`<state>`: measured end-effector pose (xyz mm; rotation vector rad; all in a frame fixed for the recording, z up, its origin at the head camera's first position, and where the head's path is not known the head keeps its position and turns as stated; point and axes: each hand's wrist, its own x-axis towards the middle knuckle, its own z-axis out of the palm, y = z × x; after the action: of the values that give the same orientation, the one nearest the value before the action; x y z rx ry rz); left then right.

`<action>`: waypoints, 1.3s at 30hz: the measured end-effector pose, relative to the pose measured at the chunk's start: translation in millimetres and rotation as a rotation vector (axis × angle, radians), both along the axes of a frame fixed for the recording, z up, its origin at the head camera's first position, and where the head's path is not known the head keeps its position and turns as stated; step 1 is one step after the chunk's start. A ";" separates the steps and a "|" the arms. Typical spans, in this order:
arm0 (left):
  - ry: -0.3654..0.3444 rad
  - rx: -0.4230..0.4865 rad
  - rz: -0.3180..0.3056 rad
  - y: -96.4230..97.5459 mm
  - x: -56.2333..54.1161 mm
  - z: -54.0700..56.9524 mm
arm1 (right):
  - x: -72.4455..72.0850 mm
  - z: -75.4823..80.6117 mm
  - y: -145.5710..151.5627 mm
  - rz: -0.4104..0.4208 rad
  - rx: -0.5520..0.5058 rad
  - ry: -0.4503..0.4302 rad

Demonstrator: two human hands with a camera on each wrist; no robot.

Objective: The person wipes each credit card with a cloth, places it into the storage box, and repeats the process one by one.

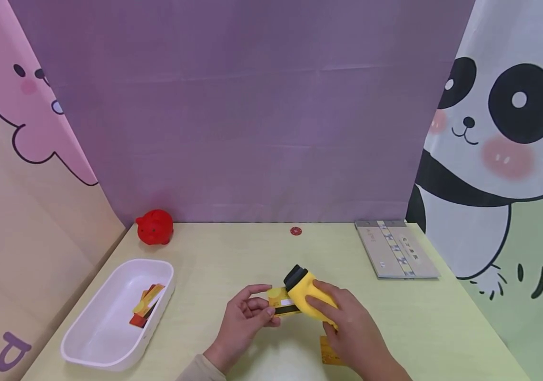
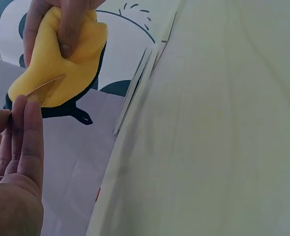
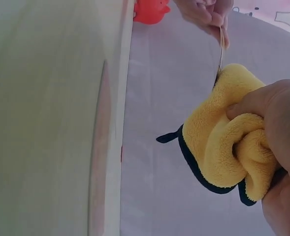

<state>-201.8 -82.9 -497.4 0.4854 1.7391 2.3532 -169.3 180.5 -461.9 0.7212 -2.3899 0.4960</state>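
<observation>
My left hand [image 1: 247,320] pinches a yellow bank card [image 1: 281,304] with a dark stripe between thumb and fingers, above the table. A bunched yellow cloth [image 1: 311,296] with black edging is gripped in my right hand [image 1: 359,330]. The cloth [image 3: 218,123] lies against the far end of the card, hiding that end. In the left wrist view, the card appears almost edge-on between the left hand [image 2: 19,152] and the cloth [image 2: 61,64]. Partly hidden beneath the right hand, an orange-yellow card [image 1: 330,352] lies on the table.
A white plastic basin [image 1: 104,362] at the left holds several yellow and red cards [image 1: 147,305]. Behind it sits a red piggy bank [image 1: 155,227]. A small red disc [image 1: 296,231] lies at the table's back edge, and a grey book [image 1: 395,250] at the back right.
</observation>
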 end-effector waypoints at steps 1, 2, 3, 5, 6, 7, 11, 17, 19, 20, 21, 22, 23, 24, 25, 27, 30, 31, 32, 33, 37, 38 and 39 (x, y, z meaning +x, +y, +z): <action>0.000 0.002 0.008 -0.2 0.0 -0.3 | -0.4 0.0 0.6 -0.015 0.001 0.000; 0.001 0.004 0.017 -0.3 -0.1 -0.5 | -0.8 -0.1 1.2 -0.026 0.000 0.003; 0.000 0.007 0.023 -0.4 -0.1 -0.6 | -1.1 -0.1 1.4 -0.031 -0.001 0.009; 0.002 0.012 0.030 -0.3 -0.4 -0.9 | -1.3 -0.2 1.0 -0.026 -0.002 0.023; 0.001 0.013 0.029 -0.1 -0.4 -1.1 | -1.2 -0.3 0.4 -0.014 0.002 0.034; 0.001 0.015 0.025 0.2 -0.4 -1.3 | -0.7 -0.4 -0.5 0.006 0.008 0.044; 0.006 0.014 -0.002 1.7 -0.2 -1.5 | 1.2 0.3 -4.2 0.071 0.037 0.079; 0.024 0.010 -0.001 -0.1 0.0 1.8 | 0.1 1.7 -0.4 0.016 0.038 0.039; 0.019 0.013 0.016 -1.2 -0.2 2.7 | -1.1 2.0 2.7 -0.019 0.031 0.024; 0.017 0.016 0.021 -1.6 -0.1 3.3 | -1.5 2.2 3.9 -0.032 0.026 0.019; 0.015 0.016 0.023 -2.0 -0.1 3.8 | -1.8 2.4 4.8 -0.037 0.023 0.020; 0.013 0.018 0.020 -2.2 -0.2 4.2 | -1.9 2.8 5.1 -0.032 0.019 0.023; 0.010 0.019 0.015 -2.0 -0.4 4.1 | -1.8 3.1 4.8 -0.022 0.017 0.029; 0.011 0.018 0.004 -2.0 -0.6 4.0 | -1.5 3.5 4.1 -0.006 0.018 0.035; 0.011 0.015 -0.008 -1.8 -0.7 3.6 | -1.0 3.7 3.1 0.013 0.020 0.040; 0.011 0.011 -0.031 -1.2 -0.7 3.0 | 0.0 3.7 0.7 0.047 0.028 0.046; 0.012 0.006 -0.044 -0.6 -0.5 2.4 | 0.5 3.6 -0.7 0.061 0.026 0.042; 0.010 0.002 -0.040 -0.5 -0.4 2.6 | 0.4 3.7 -0.2 0.056 0.022 0.039; 0.010 -0.003 -0.030 -0.6 -0.2 3.3 | 0.2 3.7 1.0 0.045 0.016 0.034; 0.008 -0.009 -0.016 -0.8 -0.2 3.7 | -0.4 3.6 2.6 0.028 0.013 0.030; 0.026 -0.048 0.086 -2.8 -0.1 8.0 | -3.6 3.7 12.5 -0.024 -0.014 0.042; 0.035 -0.053 0.115 -3.7 -0.5 9.8 | -4.5 3.9 15.4 -0.033 -0.024 0.048; 0.045 -0.057 0.142 -4.9 -1.0 11.5 | -5.3 4.3 18.3 -0.042 -0.037 0.053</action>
<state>-202.8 -87.7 -485.9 0.4216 1.9152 2.3957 -174.7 198.8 -457.6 0.6584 -2.3354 0.4966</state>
